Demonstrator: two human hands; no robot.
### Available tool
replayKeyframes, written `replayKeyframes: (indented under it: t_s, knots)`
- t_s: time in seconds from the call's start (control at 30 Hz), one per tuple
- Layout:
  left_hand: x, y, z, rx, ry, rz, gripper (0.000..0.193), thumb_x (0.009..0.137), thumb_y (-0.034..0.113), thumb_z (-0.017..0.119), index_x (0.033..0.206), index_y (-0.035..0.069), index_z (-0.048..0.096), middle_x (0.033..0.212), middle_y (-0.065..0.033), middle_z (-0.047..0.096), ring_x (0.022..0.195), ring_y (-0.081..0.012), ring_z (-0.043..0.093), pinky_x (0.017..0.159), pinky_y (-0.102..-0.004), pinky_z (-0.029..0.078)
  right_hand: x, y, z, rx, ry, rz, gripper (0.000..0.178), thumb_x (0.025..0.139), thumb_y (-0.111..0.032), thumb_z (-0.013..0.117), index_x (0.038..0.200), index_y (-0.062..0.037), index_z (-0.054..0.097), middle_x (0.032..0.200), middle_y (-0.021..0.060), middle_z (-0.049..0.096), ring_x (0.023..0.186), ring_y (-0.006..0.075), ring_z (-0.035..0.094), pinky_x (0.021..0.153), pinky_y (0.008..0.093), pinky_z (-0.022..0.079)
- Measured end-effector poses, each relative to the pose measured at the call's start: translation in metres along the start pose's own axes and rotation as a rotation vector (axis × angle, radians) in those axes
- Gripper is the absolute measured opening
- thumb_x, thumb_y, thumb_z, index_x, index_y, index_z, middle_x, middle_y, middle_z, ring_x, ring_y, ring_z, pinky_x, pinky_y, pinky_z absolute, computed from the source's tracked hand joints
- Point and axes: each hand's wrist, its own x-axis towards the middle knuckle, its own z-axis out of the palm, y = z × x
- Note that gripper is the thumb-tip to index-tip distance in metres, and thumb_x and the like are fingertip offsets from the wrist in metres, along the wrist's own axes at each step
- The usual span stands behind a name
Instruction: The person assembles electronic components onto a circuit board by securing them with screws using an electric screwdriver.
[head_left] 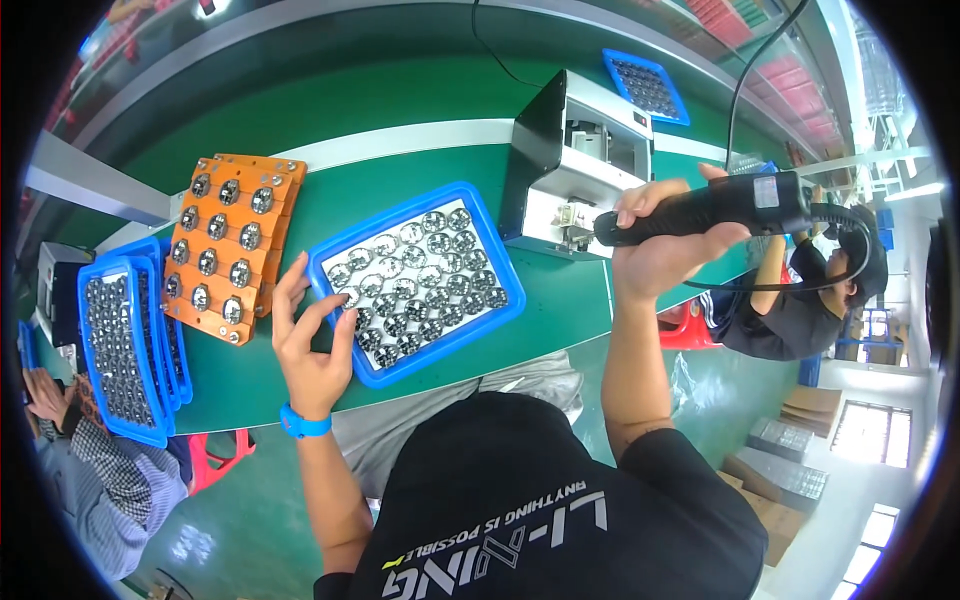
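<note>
My right hand point(665, 235) is wrapped round a black corded electric screwdriver point(720, 208). The screwdriver lies level, its narrow end by the front of a black-and-white screw feeder point(570, 180). At the left rim of a blue tray point(375, 378), my left hand point(315, 345) has thumb and index finger pinched at a small round metal part point(350, 296); its other fingers stretch out. Rows of similar shiny round parts point(405, 288) cover the tray's white liner. Left of the tray, an orange fixture board point(235, 272) carries several round metal parts in rows.
A stack of blue trays point(125, 350) with round parts stands at the left edge of the green bench point(410, 155). Another filled blue tray point(647, 88) lies behind the feeder. The screwdriver's black cable point(850, 270) loops at right. Co-workers point(790, 300) sit on both sides.
</note>
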Motion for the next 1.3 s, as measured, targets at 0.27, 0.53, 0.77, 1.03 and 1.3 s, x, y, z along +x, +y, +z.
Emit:
replayKeyframes:
  t_s: [0.27,0.53,0.77,1.03,1.3]
  knots:
    - [-0.003,-0.002,-0.002,-0.022,0.002,-0.01,0.013,0.081,0.004,0.068,0.092,-0.002,0.072,0.139,-0.0219,0.052,0.119,-0.0357,0.056,0.102,-0.0437,0.044,-0.011,0.007,-0.001,-0.043,-0.104,0.048,0.074,0.091,-0.076,0.035,0.12,-0.0075,0.037,0.056,0.0069,0.047,0.043,0.0177,0.045,0.046,0.0309,0.039]
    - [-0.002,-0.002,-0.005,-0.128,-0.034,-0.007,0.034,0.068,-0.001,0.047,0.094,-0.005,0.068,0.143,-0.0239,0.046,0.124,-0.0367,0.05,0.107,-0.0443,0.038,-0.042,-0.008,0.049,0.324,-0.178,0.304,0.084,0.085,-0.084,0.031,0.125,-0.0108,0.04,0.055,0.0075,0.045,0.041,0.019,0.043,0.043,0.0335,0.037]
    - [-0.003,-0.009,-0.003,-0.101,0.005,-0.004,0.031,0.072,-0.003,0.044,0.092,-0.005,0.067,0.137,-0.0261,0.049,0.119,-0.0416,0.054,0.102,-0.0472,0.044,-0.105,0.018,0.145,0.391,-0.459,0.384,0.089,0.08,-0.086,0.041,0.123,-0.0073,0.035,0.06,0.0085,0.053,0.044,0.0177,0.05,0.046,0.0296,0.046]
    - [-0.007,-0.017,-0.003,-0.088,0.048,0.003,0.03,0.07,-0.001,0.048,0.091,-0.008,0.069,0.134,-0.0253,0.052,0.116,-0.04,0.058,0.098,-0.0463,0.047,-0.127,0.031,0.168,0.352,-0.523,0.419,0.087,0.084,-0.079,0.05,0.117,0.0007,0.038,0.059,0.0099,0.055,0.046,0.0161,0.052,0.047,0.0287,0.045]
    - [-0.006,-0.018,-0.002,-0.071,0.053,0.016,0.025,0.069,0.0,0.049,0.085,-0.007,0.067,0.134,-0.0263,0.052,0.115,-0.0418,0.057,0.097,-0.0472,0.047,-0.136,0.039,0.169,0.485,-0.661,0.408,0.076,0.084,-0.065,0.066,0.116,0.0,0.041,0.061,0.0091,0.056,0.048,0.0133,0.051,0.047,0.0249,0.042]
